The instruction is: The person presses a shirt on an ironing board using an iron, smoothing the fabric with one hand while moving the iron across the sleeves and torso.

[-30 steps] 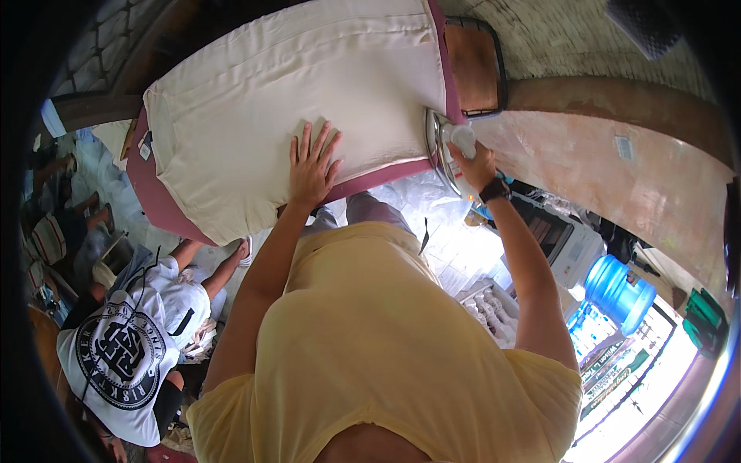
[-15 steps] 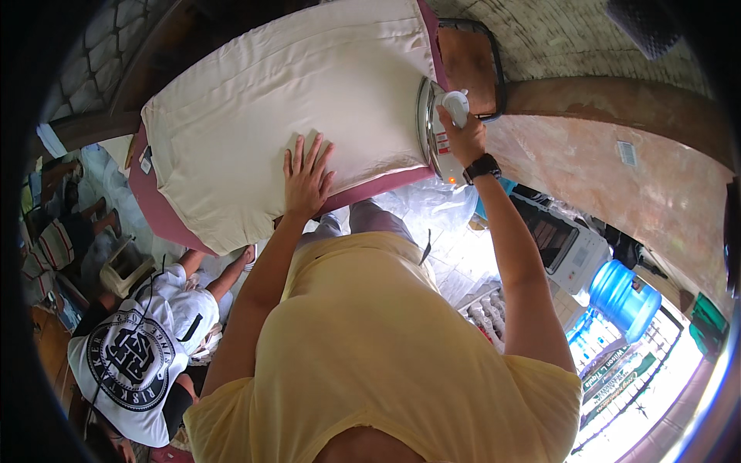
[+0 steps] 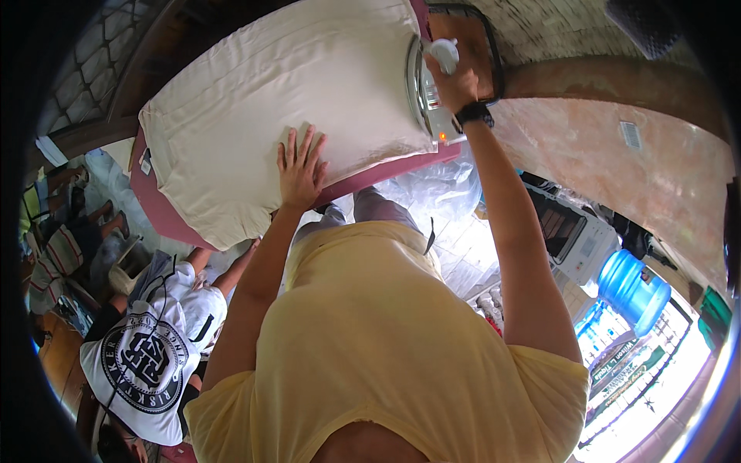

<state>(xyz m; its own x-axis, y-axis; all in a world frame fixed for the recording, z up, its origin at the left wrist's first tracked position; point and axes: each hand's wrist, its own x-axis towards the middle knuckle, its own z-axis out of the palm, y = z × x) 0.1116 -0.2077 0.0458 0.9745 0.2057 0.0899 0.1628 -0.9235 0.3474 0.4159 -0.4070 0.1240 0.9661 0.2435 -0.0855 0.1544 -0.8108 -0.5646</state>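
A cream cloth garment (image 3: 255, 100) lies spread over a maroon-covered ironing board (image 3: 166, 204). My left hand (image 3: 301, 171) rests flat on the cloth near the board's close edge, its fingers spread. At the board's right end my right hand (image 3: 455, 83) grips the handle of a white and silver clothes iron (image 3: 421, 89), whose orange light glows. The iron sits at the garment's right edge. A dark watch is on my right wrist. The iron's soleplate cannot be seen.
A person in a white printed shirt (image 3: 143, 359) sits low on the left. A brown-seated chair (image 3: 475, 50) stands beyond the iron. To the right are a white appliance (image 3: 575, 243) and a blue water jug (image 3: 633, 289). Clear plastic sheeting (image 3: 444, 185) lies under the board.
My right hand has moved the iron away from me, toward the far side of the board's right end. My left hand still lies flat on the cloth.
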